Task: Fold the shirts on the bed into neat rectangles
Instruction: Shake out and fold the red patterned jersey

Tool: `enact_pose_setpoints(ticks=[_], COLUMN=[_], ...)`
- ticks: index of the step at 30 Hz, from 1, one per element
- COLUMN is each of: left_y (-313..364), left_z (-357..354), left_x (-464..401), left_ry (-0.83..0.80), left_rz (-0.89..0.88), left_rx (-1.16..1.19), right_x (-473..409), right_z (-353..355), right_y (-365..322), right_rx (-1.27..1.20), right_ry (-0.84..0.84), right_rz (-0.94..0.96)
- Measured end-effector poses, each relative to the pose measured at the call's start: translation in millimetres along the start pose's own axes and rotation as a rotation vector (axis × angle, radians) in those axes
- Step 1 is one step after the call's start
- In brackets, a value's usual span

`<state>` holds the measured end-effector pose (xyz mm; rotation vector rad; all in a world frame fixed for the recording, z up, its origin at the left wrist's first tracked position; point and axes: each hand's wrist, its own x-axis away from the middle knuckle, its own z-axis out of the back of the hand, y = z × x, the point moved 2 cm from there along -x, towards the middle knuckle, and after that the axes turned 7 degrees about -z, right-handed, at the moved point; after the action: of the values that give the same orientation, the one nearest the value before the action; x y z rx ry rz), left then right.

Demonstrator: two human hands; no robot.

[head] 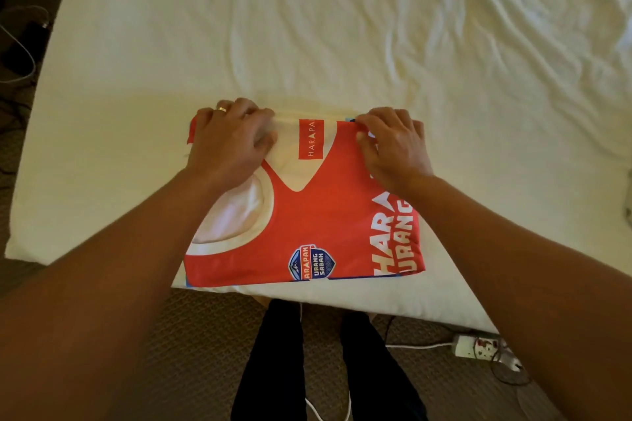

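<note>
Red-and-white printed fabric shirt (307,215), folded to a rough rectangle, is laid at the near edge of the cream-sheeted bed (342,27). Its far left corner is gripped by the left hand (229,137), and its far right edge is pinched by the right hand (393,143).

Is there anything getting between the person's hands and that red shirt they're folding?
Nothing visible. The left hand and right hand both already grip the far edge of the red shirt, which lies on the white bed sheet near its front edge.
</note>
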<state>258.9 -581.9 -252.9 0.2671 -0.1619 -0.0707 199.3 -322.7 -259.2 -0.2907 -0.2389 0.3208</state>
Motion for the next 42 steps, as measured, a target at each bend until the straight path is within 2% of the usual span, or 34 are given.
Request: enact_pose_setpoints(ticks=[4,7,10,12,16,18,20,24,27,30,34,37,42], left_y=[-3,-7,-17,-17,-9,-8,-8,0,13,19,20,24,38], left_z=[4,10,12,11,7,5,5,3,-5,-4,3,8,42], left_x=[-8,-16,-18,-16,-2,5,14,53,83,88,89,94,103], left_ry=[0.0,-0.08,-0.169,-0.165,-0.033,-0.002,0.037,0.102,0.098,0.058,0.01,-0.036,0.038], left_rz=[0.069,0.128,0.149,0.162,0.245,0.287,0.458,1.013,1.23,1.22,1.248,1.169,1.071], left_rx=[0.042,0.133,0.132,0.086,0.032,-0.043,-0.045,0.223,0.463,0.59,0.907,1.011,1.041], right_x=[-18,-29,-33,-30,0,20,43,87,98,92,87,90,91], right_z=[2,8,8,6,7,0,-7,-8,-7,-2,-1,8,37], right_y=[5,7,10,11,9,15,26,34,23,15,17,12,-1], right_rx=[-0.019,-0.108,-0.029,0.052,0.045,0.107,0.076,-0.169,-0.432,-0.583,-0.774,-0.81,-0.723], right_ry=[-0.119,-0.205,-0.254,-0.212,0.013,-0.06,-0.144,-0.093,-0.091,-0.159,-0.286,-0.369,-0.371], right_rz=[-0.062,-0.142,-0.146,-0.123,-0.123,-0.107,-0.225,-0.589,-0.805,-0.957,-1.027,-0.955,-0.754])
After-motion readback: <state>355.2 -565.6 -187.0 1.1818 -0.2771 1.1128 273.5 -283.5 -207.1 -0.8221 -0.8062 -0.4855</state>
